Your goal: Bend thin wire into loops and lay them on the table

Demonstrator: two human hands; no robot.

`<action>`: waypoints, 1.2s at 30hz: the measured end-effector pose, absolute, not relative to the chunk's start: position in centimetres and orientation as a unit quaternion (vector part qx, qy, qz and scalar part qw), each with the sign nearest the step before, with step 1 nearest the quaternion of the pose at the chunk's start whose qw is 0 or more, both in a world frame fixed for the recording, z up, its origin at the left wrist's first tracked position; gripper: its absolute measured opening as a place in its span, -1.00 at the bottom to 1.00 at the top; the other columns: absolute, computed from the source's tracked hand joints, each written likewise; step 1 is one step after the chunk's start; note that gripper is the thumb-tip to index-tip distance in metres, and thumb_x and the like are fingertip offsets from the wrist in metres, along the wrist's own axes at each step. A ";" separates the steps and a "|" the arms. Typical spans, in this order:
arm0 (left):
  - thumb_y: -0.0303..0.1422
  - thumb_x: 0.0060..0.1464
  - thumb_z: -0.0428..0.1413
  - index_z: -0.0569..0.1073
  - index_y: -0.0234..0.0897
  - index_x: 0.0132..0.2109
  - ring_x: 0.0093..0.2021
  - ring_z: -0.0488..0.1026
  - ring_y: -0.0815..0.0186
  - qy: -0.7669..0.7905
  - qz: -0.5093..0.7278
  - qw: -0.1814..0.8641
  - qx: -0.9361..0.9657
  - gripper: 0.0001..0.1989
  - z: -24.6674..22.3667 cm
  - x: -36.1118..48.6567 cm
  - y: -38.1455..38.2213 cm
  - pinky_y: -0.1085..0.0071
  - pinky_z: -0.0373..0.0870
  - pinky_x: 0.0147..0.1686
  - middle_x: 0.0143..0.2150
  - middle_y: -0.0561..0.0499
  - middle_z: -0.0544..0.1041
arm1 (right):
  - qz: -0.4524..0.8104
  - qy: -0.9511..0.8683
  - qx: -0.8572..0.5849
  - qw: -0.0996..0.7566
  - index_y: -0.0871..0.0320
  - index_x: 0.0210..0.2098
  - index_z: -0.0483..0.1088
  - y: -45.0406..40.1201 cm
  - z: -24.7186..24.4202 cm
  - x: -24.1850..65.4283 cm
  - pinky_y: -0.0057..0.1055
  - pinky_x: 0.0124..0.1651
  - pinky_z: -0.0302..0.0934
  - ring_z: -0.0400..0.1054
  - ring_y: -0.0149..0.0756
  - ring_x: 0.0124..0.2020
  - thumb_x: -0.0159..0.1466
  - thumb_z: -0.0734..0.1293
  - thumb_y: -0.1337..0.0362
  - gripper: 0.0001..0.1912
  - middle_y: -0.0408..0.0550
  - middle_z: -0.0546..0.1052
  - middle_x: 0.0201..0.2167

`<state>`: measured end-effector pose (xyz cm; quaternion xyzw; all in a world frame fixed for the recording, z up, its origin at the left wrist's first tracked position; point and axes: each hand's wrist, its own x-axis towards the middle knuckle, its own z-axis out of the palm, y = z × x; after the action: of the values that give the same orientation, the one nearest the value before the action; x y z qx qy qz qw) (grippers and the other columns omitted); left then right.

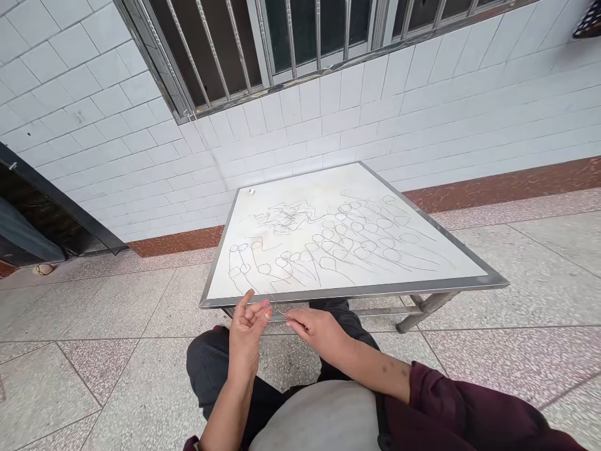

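Note:
A thin wire (280, 311) runs between my hands, just off the near edge of the white table (263, 291). My left hand (248, 322) pinches one end between thumb and a finger, its other fingers raised. Closed round the wire's other end is my right hand (314, 327), palm down. On the tabletop lie several looped wires (345, 232), each a ring with a long tail, spread over the middle and right. Behind them sits a tangled heap of loose wire pieces (286, 216). A few more looped wires (239, 266) rest at the left side.
A small whitish object (251, 192) is at the table's far left corner. The table has a grey metal rim and metal legs (425, 308). Behind it stands a white tiled wall (300, 134) with a barred window (319, 31). A dark doorway (28, 219) is at the left.

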<state>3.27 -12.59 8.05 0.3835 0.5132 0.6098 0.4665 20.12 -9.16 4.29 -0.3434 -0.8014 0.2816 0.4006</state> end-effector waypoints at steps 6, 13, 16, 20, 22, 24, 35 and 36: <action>-0.35 -0.01 0.25 0.33 -0.27 0.11 -0.21 0.52 0.30 0.495 0.643 0.471 0.346 -0.48 7.2 4.3 -12.6 0.29 0.37 -0.07 -0.26 -0.02 0.59 | 0.206 -0.853 -0.333 0.345 0.11 -0.16 0.45 -9.1 2.9 18.9 -0.34 -0.26 0.34 0.47 -0.22 -0.35 0.34 0.21 0.26 -0.80 -0.03 0.57 -0.37; -0.36 -0.02 0.25 0.30 -0.23 0.14 -0.21 0.51 0.29 0.489 0.638 0.488 0.339 -0.44 6.3 4.2 -12.1 0.27 0.37 -0.07 -0.24 -0.01 0.59 | 0.252 -0.850 -0.343 0.312 0.11 -0.19 0.43 -8.5 2.4 18.8 -0.33 -0.24 0.32 0.45 -0.23 -0.31 0.35 0.19 0.27 -0.81 -0.03 0.56 -0.33; -0.34 -0.02 0.25 0.33 -0.24 0.11 -0.26 0.48 0.32 0.516 0.636 0.474 0.323 -0.47 6.1 4.3 -11.6 0.36 0.39 -0.20 -0.30 0.02 0.57 | 0.265 -0.860 -0.329 0.287 0.11 -0.16 0.42 -8.2 2.0 18.7 -0.31 -0.20 0.32 0.45 -0.22 -0.26 0.35 0.20 0.27 -0.82 -0.02 0.56 -0.28; -0.34 0.00 0.24 0.33 -0.24 0.11 -0.28 0.44 0.35 0.532 0.639 0.458 0.315 -0.49 5.9 4.1 -11.2 0.41 0.38 -0.26 -0.36 0.06 0.51 | 0.334 -0.838 -0.327 0.281 0.10 -0.16 0.41 -8.0 2.0 18.4 -0.30 -0.20 0.33 0.44 -0.24 -0.30 0.33 0.22 0.25 -0.84 -0.06 0.55 -0.32; -0.34 0.00 0.23 0.34 -0.24 0.09 -0.33 0.43 0.38 0.534 0.643 0.451 0.314 -0.51 5.8 3.9 -11.1 0.43 0.37 -0.28 -0.38 0.09 0.49 | 0.422 -0.784 -0.348 0.293 0.08 -0.11 0.37 -7.8 2.4 18.3 -0.36 -0.34 0.34 0.42 -0.33 -0.41 0.31 0.24 0.22 -0.82 -0.08 0.53 -0.30; -0.35 0.00 0.22 0.35 -0.24 0.08 -0.39 0.40 0.41 0.533 0.642 0.450 0.319 -0.53 5.7 3.7 -11.1 0.43 0.36 -0.29 -0.40 0.12 0.46 | 0.520 -0.701 -0.374 0.314 0.08 -0.09 0.31 -7.6 3.0 18.2 -0.45 -0.52 0.29 0.36 -0.42 -0.54 0.29 0.24 0.16 -0.77 -0.09 0.50 -0.27; -0.31 0.03 0.22 0.31 -0.21 0.15 -0.30 0.48 0.33 0.489 0.631 0.511 0.318 -0.47 5.8 4.1 -11.1 0.32 0.38 -0.16 -0.29 0.02 0.54 | 0.729 -0.488 -0.333 0.346 0.15 -0.34 0.31 -6.2 5.0 17.7 -0.56 -0.61 0.18 0.27 -0.50 -0.58 0.19 0.31 -0.04 -0.65 -0.19 0.44 -0.46; -0.31 0.03 0.22 0.31 -0.21 0.15 -0.30 0.48 0.33 0.484 0.632 0.516 0.316 -0.47 5.9 4.1 -11.1 0.32 0.37 -0.15 -0.29 0.02 0.54 | 0.734 -0.483 -0.331 0.343 0.15 -0.35 0.31 -6.2 5.1 17.6 -0.56 -0.61 0.18 0.27 -0.50 -0.58 0.18 0.31 -0.05 -0.64 -0.19 0.44 -0.46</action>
<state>4.13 -11.07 5.88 0.3164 0.4837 0.6320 0.5162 17.65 -6.20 5.11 -0.3314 -0.4833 0.7344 0.3426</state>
